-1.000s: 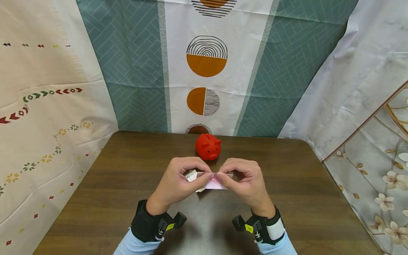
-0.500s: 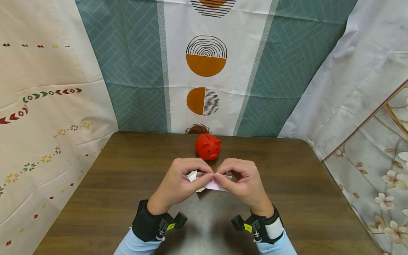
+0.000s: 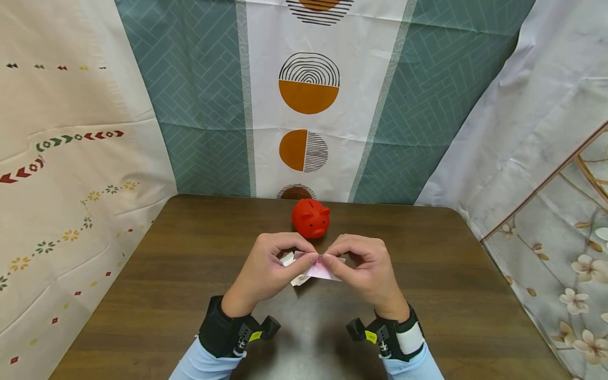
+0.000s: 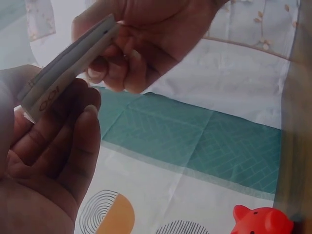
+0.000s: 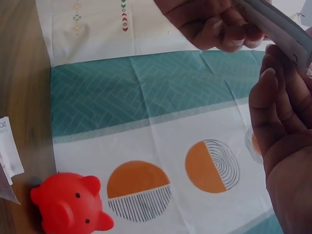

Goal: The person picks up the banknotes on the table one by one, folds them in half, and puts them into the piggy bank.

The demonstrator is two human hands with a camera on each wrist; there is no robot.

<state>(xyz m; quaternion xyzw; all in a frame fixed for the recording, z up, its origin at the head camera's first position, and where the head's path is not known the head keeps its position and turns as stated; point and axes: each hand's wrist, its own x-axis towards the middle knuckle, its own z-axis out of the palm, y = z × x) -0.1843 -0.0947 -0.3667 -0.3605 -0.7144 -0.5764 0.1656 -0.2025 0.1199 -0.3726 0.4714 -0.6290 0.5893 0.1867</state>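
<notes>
A pinkish folded banknote (image 3: 324, 270) hangs level between both hands in the head view. My left hand (image 3: 271, 264) pinches it by its left part, thumb in front. From the other side my right hand (image 3: 364, 266) pinches it the same way, the two thumb tips close together. In the left wrist view the folded banknote (image 4: 68, 68) shows "100" on its edge strip and lies in layers. Below it on the table is a paler, creased banknote (image 3: 300, 280), partly hidden by the left hand. A loose printed note (image 5: 9, 151) also shows at the right wrist view's left edge.
Behind the hands a red piggy bank (image 3: 311, 218) stands on the brown wooden table (image 3: 199, 237), its slot on top. Patterned cloth hangs (image 3: 199, 105) close behind the table's back edge and along both sides.
The thumb tips came together over the folded banknote half a second ago and now stand slightly apart. Both hands have risen a little, showing more of the creased note below.
</notes>
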